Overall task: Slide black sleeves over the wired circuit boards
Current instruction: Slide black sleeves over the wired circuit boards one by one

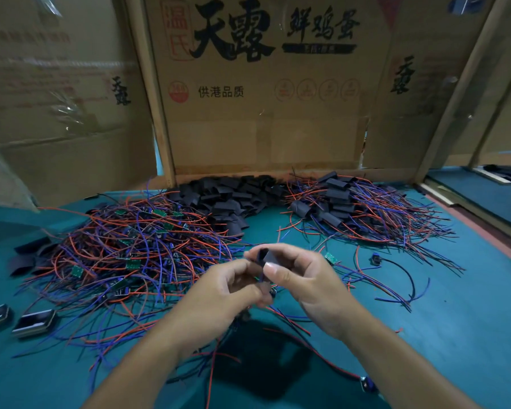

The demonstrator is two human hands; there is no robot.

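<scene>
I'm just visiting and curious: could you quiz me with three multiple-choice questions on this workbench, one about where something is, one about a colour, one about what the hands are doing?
1. Where does the heap of loose black sleeves lie?
A. At the back, against the cardboard
B. In a drawer
C. On the person's lap

2. What colour is the table surface?
A. White
B. Teal
C. Yellow

3. What is the right hand doing?
A. Resting flat on the table
B. Pointing at the cardboard
C. Pinching a black sleeve

Answers: 1 A, the heap lies at the foot of the cardboard wall. 2 B, the bare surface is blue-green. 3 C, thumb and fingers pinch the sleeve, the left hand close by.
</scene>
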